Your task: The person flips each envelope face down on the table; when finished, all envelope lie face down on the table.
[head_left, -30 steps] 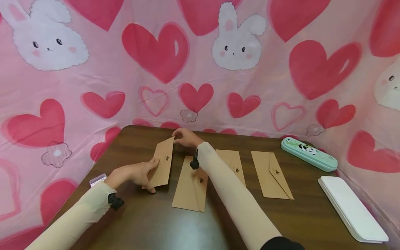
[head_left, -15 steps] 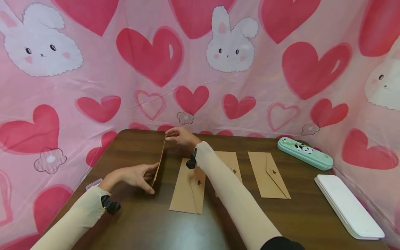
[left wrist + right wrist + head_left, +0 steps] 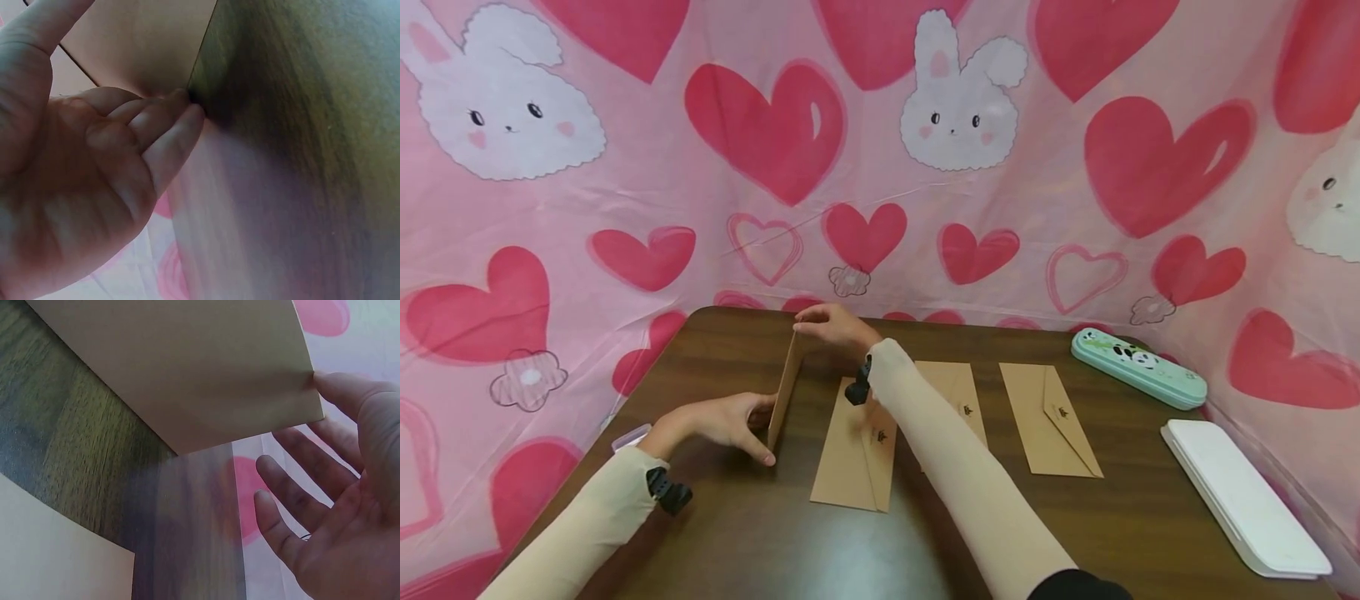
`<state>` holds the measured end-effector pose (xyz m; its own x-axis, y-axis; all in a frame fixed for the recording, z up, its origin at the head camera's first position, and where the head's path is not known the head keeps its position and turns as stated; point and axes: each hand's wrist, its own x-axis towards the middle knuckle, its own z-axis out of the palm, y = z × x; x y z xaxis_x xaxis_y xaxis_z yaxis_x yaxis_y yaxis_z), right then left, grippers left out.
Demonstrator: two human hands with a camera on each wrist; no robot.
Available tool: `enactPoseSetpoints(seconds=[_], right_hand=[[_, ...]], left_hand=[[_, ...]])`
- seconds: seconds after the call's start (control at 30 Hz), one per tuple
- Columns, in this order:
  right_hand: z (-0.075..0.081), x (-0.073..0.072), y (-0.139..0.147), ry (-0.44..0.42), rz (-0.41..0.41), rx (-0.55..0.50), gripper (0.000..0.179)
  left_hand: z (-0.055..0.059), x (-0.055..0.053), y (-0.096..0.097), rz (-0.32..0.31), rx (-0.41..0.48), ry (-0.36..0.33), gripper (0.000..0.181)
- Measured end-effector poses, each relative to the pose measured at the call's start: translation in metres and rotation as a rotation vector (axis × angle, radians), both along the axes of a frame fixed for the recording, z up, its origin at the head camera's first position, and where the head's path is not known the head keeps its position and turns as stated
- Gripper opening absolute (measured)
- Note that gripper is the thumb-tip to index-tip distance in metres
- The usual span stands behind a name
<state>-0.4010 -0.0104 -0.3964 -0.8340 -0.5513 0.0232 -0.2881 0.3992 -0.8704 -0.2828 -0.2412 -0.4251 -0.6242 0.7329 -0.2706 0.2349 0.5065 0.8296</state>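
A brown kraft paper envelope (image 3: 785, 392) stands on its long edge on the dark table, seen almost edge-on in the head view. My right hand (image 3: 838, 327) pinches its far upper corner with thumb and index finger; the other fingers hang loosely curled in the right wrist view. At the near end my left hand (image 3: 722, 423) holds the envelope, thumb at the near edge and fingers against its left face. In the left wrist view, fingertips (image 3: 190, 112) meet the envelope's lower edge. Just right lies a second envelope (image 3: 842, 454) with a crown mark.
Two more envelopes, one partly under my right forearm (image 3: 951, 379) and another farther right (image 3: 1037, 417), lie flat. A mint panda pencil case (image 3: 1138, 367) and a white case (image 3: 1243, 500) sit at the right. A small clear item (image 3: 631, 437) is by my left wrist.
The held envelope has turned from leaning, with its crown-marked face showing, to standing nearly upright and edge-on. My right hand has shifted slightly left with its corner.
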Motion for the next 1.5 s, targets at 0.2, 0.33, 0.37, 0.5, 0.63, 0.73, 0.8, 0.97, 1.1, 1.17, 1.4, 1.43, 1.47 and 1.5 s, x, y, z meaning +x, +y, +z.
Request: enactPoseSetpoints(seconds=[0.2, 0.33, 0.37, 0.5, 0.63, 0.73, 0.8, 0.97, 1.1, 1.17, 1.4, 1.43, 1.47, 1.5], right_hand=[[0.001, -0.002, 0.008, -0.010, -0.040, 0.012, 0.043], [0.000, -0.003, 0.008, 0.014, -0.065, 0.030, 0.039], [0.000, -0.004, 0.007, 0.024, -0.060, 0.034, 0.038], [-0.001, -0.004, 0.001, 0.062, -0.024, 0.044, 0.042], [-0.004, -0.002, -0.005, 0.046, -0.029, 0.043, 0.040], [-0.004, -0.002, -0.005, 0.043, -0.038, 0.043, 0.039], [-0.004, -0.002, -0.004, 0.047, -0.036, 0.044, 0.040], [-0.001, -0.003, -0.003, 0.065, -0.016, 0.048, 0.043], [0.000, -0.003, 0.000, 0.059, -0.014, 0.049, 0.042], [0.000, -0.003, 0.001, 0.052, -0.015, 0.045, 0.042], [-0.006, -0.005, -0.002, 0.042, 0.013, 0.024, 0.041], [-0.008, -0.006, -0.001, 0.047, 0.018, 0.025, 0.042], [-0.009, -0.007, 0.001, 0.049, 0.022, 0.027, 0.043], [-0.011, -0.008, 0.004, 0.048, 0.020, 0.028, 0.044]], left_hand=[[0.009, -0.001, 0.003, 0.031, -0.076, 0.117, 0.126], [0.019, 0.006, -0.002, 0.128, -0.108, 0.289, 0.138], [0.021, 0.009, -0.004, 0.154, -0.098, 0.345, 0.138], [0.022, 0.018, -0.007, 0.188, -0.013, 0.530, 0.118], [0.020, 0.023, -0.007, 0.129, 0.052, 0.625, 0.086], [0.020, 0.022, -0.006, 0.109, 0.092, 0.661, 0.068], [0.021, 0.021, -0.006, 0.114, 0.119, 0.679, 0.060], [0.024, 0.021, -0.009, 0.119, 0.178, 0.706, 0.048], [0.025, 0.020, -0.007, 0.120, 0.197, 0.699, 0.044], [0.024, 0.020, -0.007, 0.126, 0.202, 0.678, 0.043], [0.021, 0.027, -0.012, 0.151, 0.213, 0.615, 0.043], [0.021, 0.026, -0.012, 0.155, 0.210, 0.607, 0.044], [0.021, 0.026, -0.012, 0.158, 0.208, 0.600, 0.044], [0.021, 0.025, -0.011, 0.159, 0.212, 0.594, 0.044]])
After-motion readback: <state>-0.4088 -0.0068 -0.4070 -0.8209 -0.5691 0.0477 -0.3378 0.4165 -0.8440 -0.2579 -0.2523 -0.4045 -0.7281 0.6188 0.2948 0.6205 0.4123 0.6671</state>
